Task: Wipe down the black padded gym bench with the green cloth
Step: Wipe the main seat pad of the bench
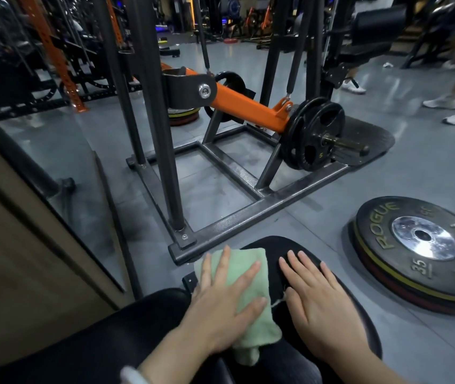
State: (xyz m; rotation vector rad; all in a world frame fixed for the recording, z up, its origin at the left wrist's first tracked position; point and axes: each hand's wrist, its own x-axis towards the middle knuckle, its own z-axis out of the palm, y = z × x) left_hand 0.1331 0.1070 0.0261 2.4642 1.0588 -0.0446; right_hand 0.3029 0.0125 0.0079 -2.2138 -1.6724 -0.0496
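At the bottom centre of the head view, my left hand (220,297) lies flat on the green cloth (248,295), fingers spread wide and palm pressing down, not gripping anything. I judge the open palm is there to load the cloth evenly so it drags across the vinyl without bunching. My right hand (320,303) rests just beside it, also flat and spread, bare on the black padded bench (273,245) with no cloth under it; I read that as a bracing hand, steadying me and the pad while the left does the wiping.

The cloth is folded into a rough rectangle. Its long axis runs from near me to away from me, tilted slightly to the right at the far end, with a rumpled tail hanging toward my wrist and a loose thread trailing toward the right hand. It covers the left part of the pad's far end and overhangs the left edge a little.

The bench runs the same way: its long axis points away from me, ending in a rounded nose close to the steel machine frame (248,214) on the floor. The near stretch of padding lies below my forearms. I would say the wipe is under way at the far end, with the right side of the pad not yet covered by cloth.

Further out, a stack of bumper plates (420,253) lies on the grey floor to the right, well apart from the bench.
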